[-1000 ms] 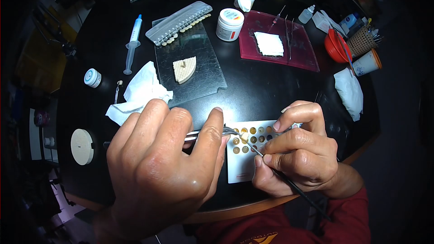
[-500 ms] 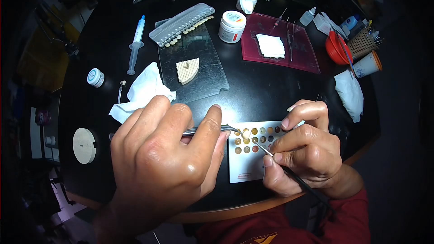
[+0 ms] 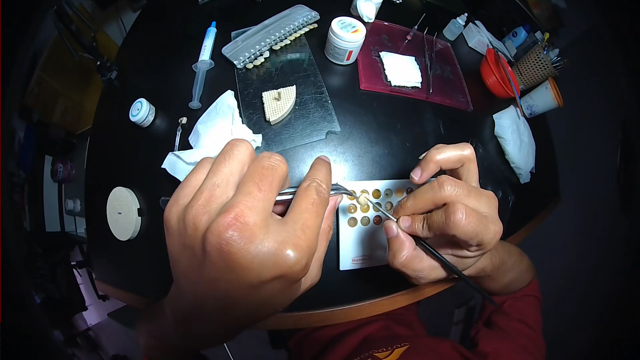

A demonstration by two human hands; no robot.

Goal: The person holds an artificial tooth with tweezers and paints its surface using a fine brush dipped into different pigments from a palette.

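Observation:
My left hand is closed on metal tweezers, whose bent tip holds a small cream-coloured tooth crown. A thin brush with a dark handle is pinched in my right hand, its tip at or very near the crown. Under both tips lies a white palette with rows of round wells in yellow, brown, grey and reddish tones. My right hand covers part of its right side. Whether the brush actually touches the crown is too small to tell.
A white tissue and a glass slab bearing a honeycomb firing tray lie beyond my left hand. Further back are a shade guide, a syringe, a white jar and a red glass slab. A red bowl stands right.
The brush tip has moved up and left, closer to the crown, as my right hand shifted slightly left. My left hand still holds the tweezers in nearly the same place.

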